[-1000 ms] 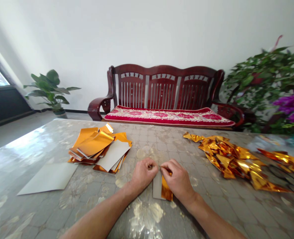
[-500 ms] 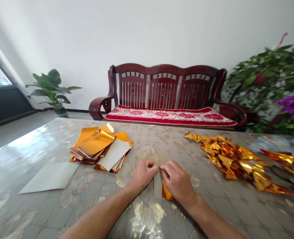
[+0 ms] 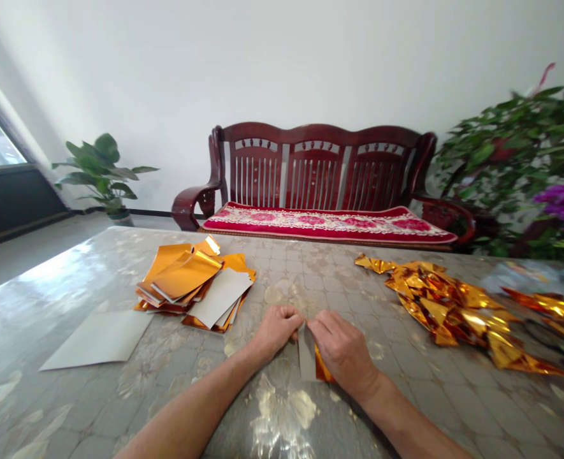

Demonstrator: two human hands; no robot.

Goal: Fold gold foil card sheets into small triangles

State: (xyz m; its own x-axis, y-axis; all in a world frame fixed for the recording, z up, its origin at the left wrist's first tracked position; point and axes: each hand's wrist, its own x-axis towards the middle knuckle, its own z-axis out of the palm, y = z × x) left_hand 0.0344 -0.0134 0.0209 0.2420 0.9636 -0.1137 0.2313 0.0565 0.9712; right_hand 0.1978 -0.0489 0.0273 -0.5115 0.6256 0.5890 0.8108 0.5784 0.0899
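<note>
A partly folded sheet of gold foil paper (image 3: 308,358), pale on its back, stands between my hands over the table. My right hand (image 3: 343,347) pinches its upper end and covers much of its right side, where a strip of gold shows. My left hand (image 3: 278,330) is closed, thumb against fingers, at the top left corner of the same paper. A loose stack of gold foil sheets (image 3: 186,274) lies to the left, some with the pale side up. One pale sheet (image 3: 97,338) lies flat by itself nearer me.
Folded gold foil pieces (image 3: 448,303) are heaped at the right on the patterned table cover (image 3: 167,408). Behind them lies a clear plastic bag (image 3: 520,277), with a dark cord (image 3: 549,338) near the edge. A wooden bench (image 3: 310,172) and potted plants stand beyond.
The fingers have parted slightly at the paper's top, my left hand shifting a little left and my right hand a little right. More of the pale face shows.
</note>
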